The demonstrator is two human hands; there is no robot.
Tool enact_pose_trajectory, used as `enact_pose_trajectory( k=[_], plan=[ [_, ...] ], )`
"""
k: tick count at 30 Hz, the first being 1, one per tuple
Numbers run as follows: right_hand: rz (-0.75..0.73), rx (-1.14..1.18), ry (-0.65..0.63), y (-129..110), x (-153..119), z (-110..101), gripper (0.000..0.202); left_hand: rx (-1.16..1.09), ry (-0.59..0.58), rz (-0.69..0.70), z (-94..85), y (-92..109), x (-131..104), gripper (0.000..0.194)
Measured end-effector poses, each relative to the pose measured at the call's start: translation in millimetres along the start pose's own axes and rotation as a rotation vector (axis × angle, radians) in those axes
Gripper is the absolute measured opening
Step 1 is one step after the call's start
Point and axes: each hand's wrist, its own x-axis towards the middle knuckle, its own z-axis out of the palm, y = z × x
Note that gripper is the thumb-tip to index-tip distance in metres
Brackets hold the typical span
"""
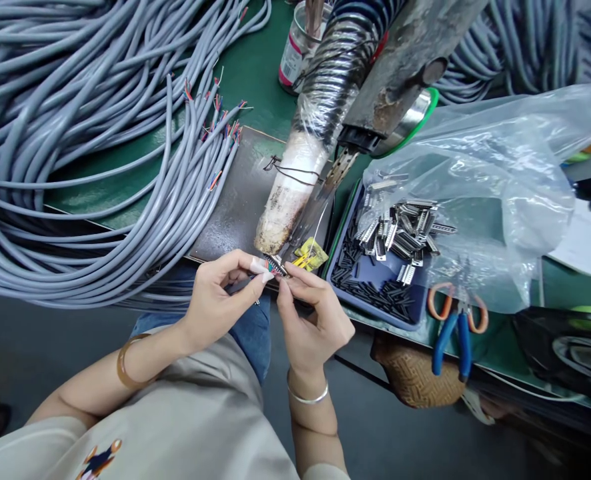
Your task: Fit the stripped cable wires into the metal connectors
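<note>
My left hand has white wrapping on its fingertips and pinches thin coloured wires. Against those wires sits a small metal multi-pin connector, pinched by my right hand. Just above my fingers are the stained end of a taped white tube and a narrow metal rod angling down from a grey arm. I cannot tell whether the rod touches the connector. A yellow piece lies right behind my right fingers.
Many grey cables with stripped ends cover the left side. To the right, a blue tray holds metal connectors and short black tubes, partly under a plastic bag. Blue-handled pliers and orange-handled scissors lie near the table edge.
</note>
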Motion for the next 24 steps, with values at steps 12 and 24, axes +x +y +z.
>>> enact_pose_trajectory(
  k=[12,24],
  plan=[
    [-0.047,-0.031,0.028,2.7,5.8,3.8,0.022,0.131,0.043,0.101,6.8,2.6,6.3,0.013],
    [-0.124,-0.064,0.034,1.6,4.0,1.7,0.019,0.082,-0.004,0.006,4.0,6.3,9.6,0.012]
  ],
)
